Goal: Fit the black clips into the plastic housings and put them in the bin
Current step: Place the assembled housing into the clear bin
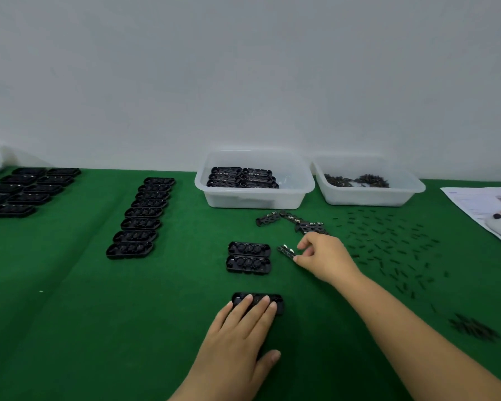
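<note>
My left hand (240, 331) lies flat with straight fingers on a black plastic housing (275, 299) near the table's front. Just beyond it two more housings (248, 257) lie side by side. My right hand (321, 256) reaches forward and pinches a black clip (285, 250) between thumb and fingers, right of those two housings. Several more clips (294, 219) lie a little farther back. A white bin (255, 180) at the back holds several finished housings.
A second white bin (368, 180) with small dark parts stands at the back right. Many tiny black pieces (388, 244) are scattered on the green cloth at right, with a pile (475, 328) nearer me. Rows of housings (141, 218) lie at left. Papers (486, 209) sit far right.
</note>
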